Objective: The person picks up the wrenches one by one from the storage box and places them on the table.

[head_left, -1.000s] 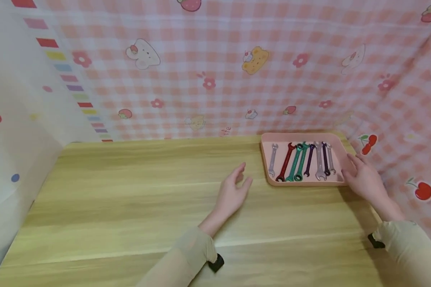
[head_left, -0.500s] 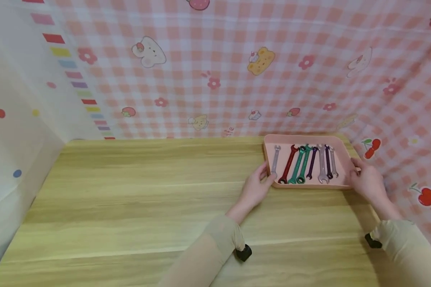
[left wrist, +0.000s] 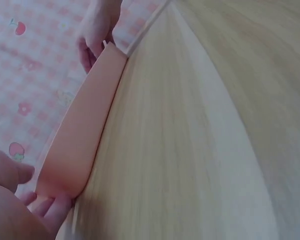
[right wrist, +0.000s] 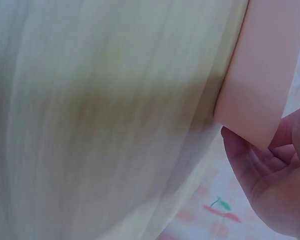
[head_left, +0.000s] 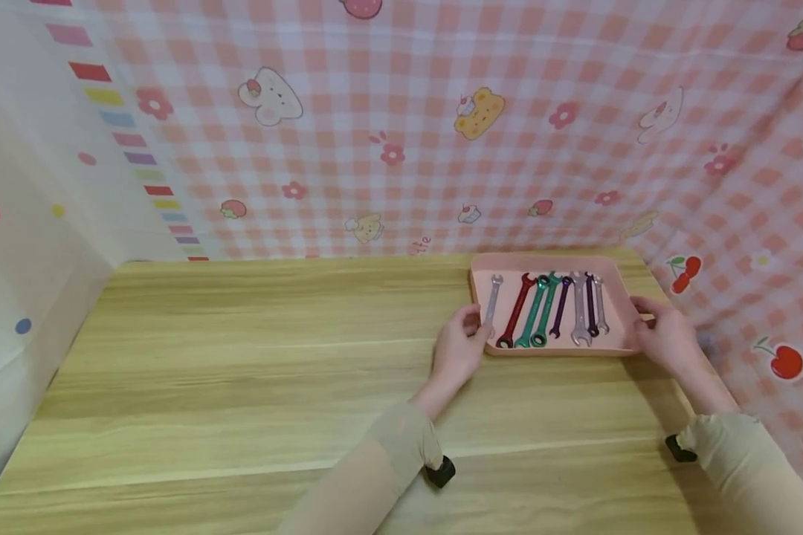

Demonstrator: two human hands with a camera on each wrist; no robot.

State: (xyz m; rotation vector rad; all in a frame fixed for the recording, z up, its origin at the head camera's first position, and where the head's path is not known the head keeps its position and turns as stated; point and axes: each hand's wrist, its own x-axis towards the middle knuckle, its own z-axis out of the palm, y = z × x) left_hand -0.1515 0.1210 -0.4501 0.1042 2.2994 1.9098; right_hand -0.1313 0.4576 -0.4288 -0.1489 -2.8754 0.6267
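A shallow pink tray sits on the wooden table with several wrenches lying side by side in it. Among them are a silver wrench at the left, a red wrench, two green ones and a purple wrench. My left hand grips the tray's left side near the front corner, thumb over the rim and fingers outside. Opposite it, my right hand holds the right side, its thumb at the rim. In the right wrist view, the right hand's fingers curl around the tray's corner.
The wooden table stretches out to the left and front of the tray. A pink checked cloth hangs close behind the table, and another patterned cloth stands close beside the right hand.
My left hand has come from the open table to the tray's left side and taken hold. The right hand has closed on the right side. The tray has shifted slightly left.
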